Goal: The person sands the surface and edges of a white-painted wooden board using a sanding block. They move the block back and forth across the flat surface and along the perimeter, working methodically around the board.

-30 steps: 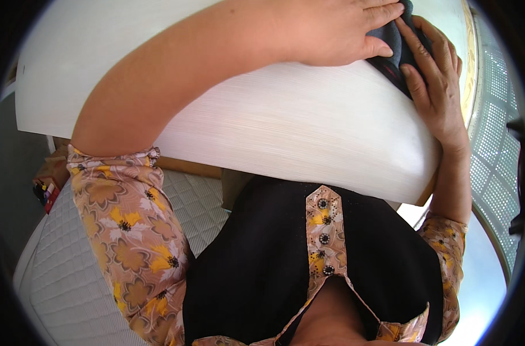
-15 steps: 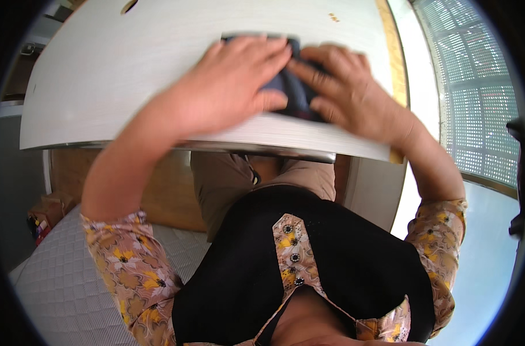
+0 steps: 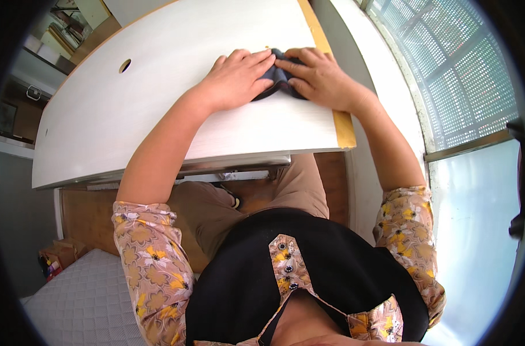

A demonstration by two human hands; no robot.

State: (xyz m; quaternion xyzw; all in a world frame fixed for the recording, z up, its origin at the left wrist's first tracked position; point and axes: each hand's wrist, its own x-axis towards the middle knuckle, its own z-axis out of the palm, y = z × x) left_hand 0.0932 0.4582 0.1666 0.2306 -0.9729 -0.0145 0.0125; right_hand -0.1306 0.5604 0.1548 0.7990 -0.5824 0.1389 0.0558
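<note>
My left hand and right hand rest, fingers outstretched, on a rumpled blue-grey cloth with dark edges.

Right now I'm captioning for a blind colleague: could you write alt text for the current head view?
A person's left hand and right hand rest on a dark cloth on a white tabletop, near its tan right edge strip. A perforated screen stands at the right; a quilted grey pad lies at the lower left.

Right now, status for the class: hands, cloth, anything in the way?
Left hand and right hand both on cloth. Cloth bunched on table. Hole well left, apart from cloth.
</note>
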